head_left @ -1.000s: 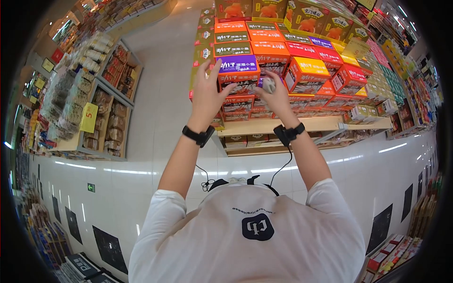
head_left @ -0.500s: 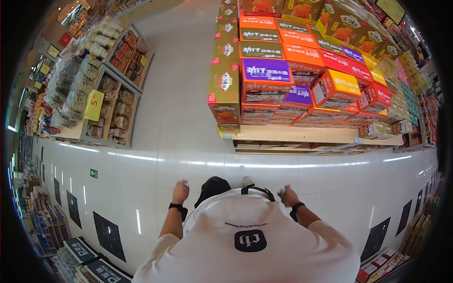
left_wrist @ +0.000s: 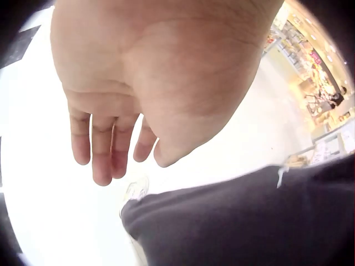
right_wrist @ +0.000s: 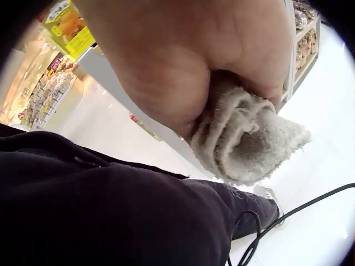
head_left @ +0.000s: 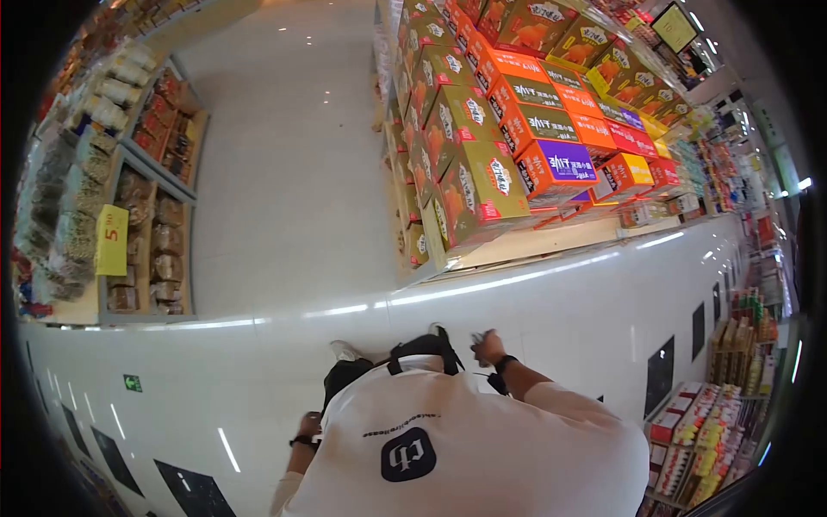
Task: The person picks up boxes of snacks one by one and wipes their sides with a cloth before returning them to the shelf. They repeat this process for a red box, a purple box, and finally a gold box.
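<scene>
White short-sleeved T-shirt point(head_left: 517, 448) with a dark rounded-square emblem point(head_left: 409, 454) fills the foreground of the head view. Past it, both hands are lowered at the person's sides. The right hand point(right_wrist: 194, 61) holds a grey, fuzzy, rolled cloth point(right_wrist: 249, 147), fingers curled round it, one end jutting out. The left hand point(left_wrist: 150, 77) hangs with its fingers relaxed and slightly parted. Dark trousers point(right_wrist: 122, 205) lie near both hands; a thin black cable point(right_wrist: 310, 205) loops near a shoe. Beyond the glossy white floor point(head_left: 568, 323), olive-gold cardboard cartons point(head_left: 482, 185) and orange boxes point(head_left: 556, 172), one purple-topped, stand stacked on a pale wooden base point(head_left: 508, 252). Farther left, a yellow price sign point(head_left: 112, 241) fronts shelves of bagged goods point(head_left: 167, 241).
</scene>
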`<state>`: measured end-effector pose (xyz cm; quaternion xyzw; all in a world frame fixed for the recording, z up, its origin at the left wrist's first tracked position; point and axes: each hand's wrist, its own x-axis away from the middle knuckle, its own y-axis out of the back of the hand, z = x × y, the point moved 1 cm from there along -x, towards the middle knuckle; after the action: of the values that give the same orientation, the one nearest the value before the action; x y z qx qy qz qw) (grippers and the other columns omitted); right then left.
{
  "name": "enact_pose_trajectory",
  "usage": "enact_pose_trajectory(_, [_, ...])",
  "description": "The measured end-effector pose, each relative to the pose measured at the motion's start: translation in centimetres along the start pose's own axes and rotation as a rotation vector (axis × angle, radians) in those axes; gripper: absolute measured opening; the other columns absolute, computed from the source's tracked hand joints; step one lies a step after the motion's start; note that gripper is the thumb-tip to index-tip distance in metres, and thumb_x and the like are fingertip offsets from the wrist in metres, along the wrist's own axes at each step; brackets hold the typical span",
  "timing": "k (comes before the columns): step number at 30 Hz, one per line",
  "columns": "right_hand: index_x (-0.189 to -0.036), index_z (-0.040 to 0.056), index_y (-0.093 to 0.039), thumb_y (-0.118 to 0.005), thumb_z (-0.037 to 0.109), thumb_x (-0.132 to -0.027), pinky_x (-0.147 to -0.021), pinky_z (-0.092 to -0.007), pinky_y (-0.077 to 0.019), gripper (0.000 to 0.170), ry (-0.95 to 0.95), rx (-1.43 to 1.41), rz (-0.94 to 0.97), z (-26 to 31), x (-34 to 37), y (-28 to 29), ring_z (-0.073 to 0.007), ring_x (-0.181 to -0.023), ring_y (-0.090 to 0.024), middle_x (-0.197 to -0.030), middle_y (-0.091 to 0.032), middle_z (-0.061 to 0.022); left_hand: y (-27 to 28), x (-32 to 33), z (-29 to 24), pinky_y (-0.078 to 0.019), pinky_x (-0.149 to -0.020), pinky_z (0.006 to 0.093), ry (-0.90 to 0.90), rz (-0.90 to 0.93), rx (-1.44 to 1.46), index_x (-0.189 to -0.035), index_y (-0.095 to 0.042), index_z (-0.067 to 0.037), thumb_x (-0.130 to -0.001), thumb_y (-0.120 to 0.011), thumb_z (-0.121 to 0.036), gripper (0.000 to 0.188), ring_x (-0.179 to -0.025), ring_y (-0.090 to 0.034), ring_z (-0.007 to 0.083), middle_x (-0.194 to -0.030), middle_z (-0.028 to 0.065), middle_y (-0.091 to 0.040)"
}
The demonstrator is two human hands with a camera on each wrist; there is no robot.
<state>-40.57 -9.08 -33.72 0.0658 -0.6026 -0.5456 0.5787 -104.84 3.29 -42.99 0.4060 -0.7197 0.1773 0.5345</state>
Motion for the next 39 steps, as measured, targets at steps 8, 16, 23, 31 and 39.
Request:
enact_pose_trajectory(8, [-0.116, 0.0050, -0.060, -0.072, 0.030, -0.091, -0.070, -0.0394, -0.0597, 0.037, -0.431, -0.543, -0.009, 13.9, 1.1, -0.9, -0.0276, -0.083, -0.075, -0.094, -0.074, -0.0158, 20.5, -7.0, -7.5, -0.0490, -0.046, 0.0300, -0.050, -0.310, 0.016, -0.114, -0.060, -0.004, -0.099, -0.056, -0.020, 0.022, -0.058, -0.067, 0.0188, -0.078, 0.0096, -0.069])
enact_pose_trajectory(16, [-0.125, 0.0011, -0.039, -0.070, 0.018, -0.092, -0.061, -0.0419, -0.0577, 0.049, -0.004, -0.244, -0.198, 7.1, -6.9, -19.6, -0.0266, -0.074, -0.072, -0.095, -0.073, -0.0146, 23.9, -13.3, -22.0, -0.0513, -0.053, 0.0324, -0.209, -0.028, -0.179, -0.113, -0.058, -0.009, -0.099, -0.059, -0.022, 0.019, -0.064, -0.068, 0.0190, -0.084, 0.0089, -0.069])
enact_pose_trajectory(23, [-0.135, -0.0006, -0.036, -0.083, 0.025, -0.078, -0.080, -0.0450, -0.0571, 0.078, -0.670, -1.028, -0.196, 21.3, -6.3, -1.1, -0.0389, -0.095, -0.070, -0.101, -0.070, -0.0271, 25.3, -14.7, -37.5, -0.0535, -0.058, 0.0336, -0.124, 0.025, -0.402, -0.116, -0.060, -0.007, -0.099, -0.059, -0.026, 0.026, -0.071, -0.072, 0.0218, -0.092, 0.0122, -0.072])
enact_pose_trajectory(31, [-0.137, 0.0020, -0.043, -0.072, 0.011, -0.076, -0.088, -0.0507, -0.0534, 0.068, -0.872, -0.825, -0.771, 25.7, -7.2, -0.9, -0.0453, -0.102, -0.066, -0.105, -0.069, -0.0293, 25.2, -23.4, -54.3, -0.0528, -0.056, 0.0341, -0.146, 0.224, -0.672, -0.114, -0.061, -0.005, -0.097, -0.056, -0.025, 0.027, -0.066, -0.069, 0.0219, -0.087, 0.0107, -0.070])
enact_pose_trajectory(39, [-0.113, 0.0019, -0.063, -0.061, 0.005, -0.080, -0.091, -0.0496, -0.0527, 0.034, -1.081, -0.902, -0.972, 39.5, -7.1, -2.6, -0.0448, -0.104, -0.065, -0.109, -0.069, -0.0254, 22.1, -32.2, -71.1, -0.0515, -0.052, 0.0335, -0.398, 0.374, -1.073, -0.105, -0.063, -0.002, -0.096, -0.055, -0.020, 0.022, -0.062, -0.068, 0.0201, -0.082, 0.0114, -0.070])
